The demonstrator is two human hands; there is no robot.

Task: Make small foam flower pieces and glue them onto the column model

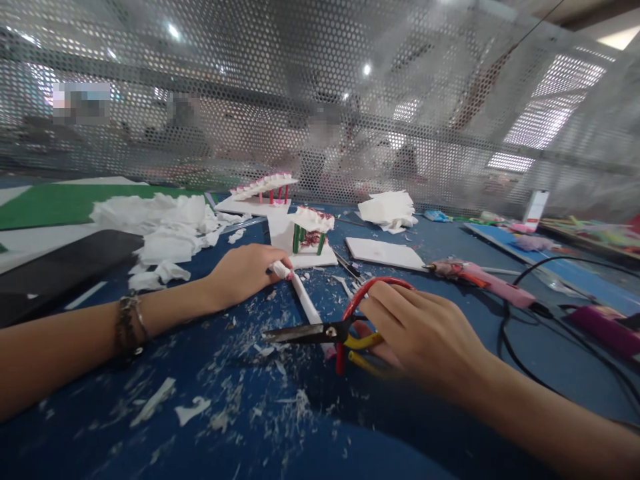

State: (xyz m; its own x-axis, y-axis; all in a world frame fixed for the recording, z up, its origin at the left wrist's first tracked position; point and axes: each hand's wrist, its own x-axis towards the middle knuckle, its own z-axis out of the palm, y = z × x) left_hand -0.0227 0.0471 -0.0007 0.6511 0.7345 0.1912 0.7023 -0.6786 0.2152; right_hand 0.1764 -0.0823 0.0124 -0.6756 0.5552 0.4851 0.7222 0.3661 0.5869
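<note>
My left hand (pixel 250 272) is closed, pinching the upper end of a white stick (pixel 309 303), where a small white scrap wraps round it near a reddish spot. The stick slants down to the right and ends in a pinkish tip. My right hand (pixel 420 323) grips scissors (pixel 345 331) with red and yellow handles. Their dark blades point left and pass in front of the stick's lower part; whether they touch it I cannot tell. Just beyond my left hand stands a small model (pixel 313 230) with green posts and a white, red-flecked roof on a white base.
A second model (pixel 265 190) with pink-red posts stands farther back. Crumpled white tissue (pixel 165 223) lies left, beside a black flat object (pixel 70 267). A white block (pixel 385 253), a pink glue gun (pixel 493 283) with a black cable and a tissue stack (pixel 387 210) lie right. Scraps litter the blue table.
</note>
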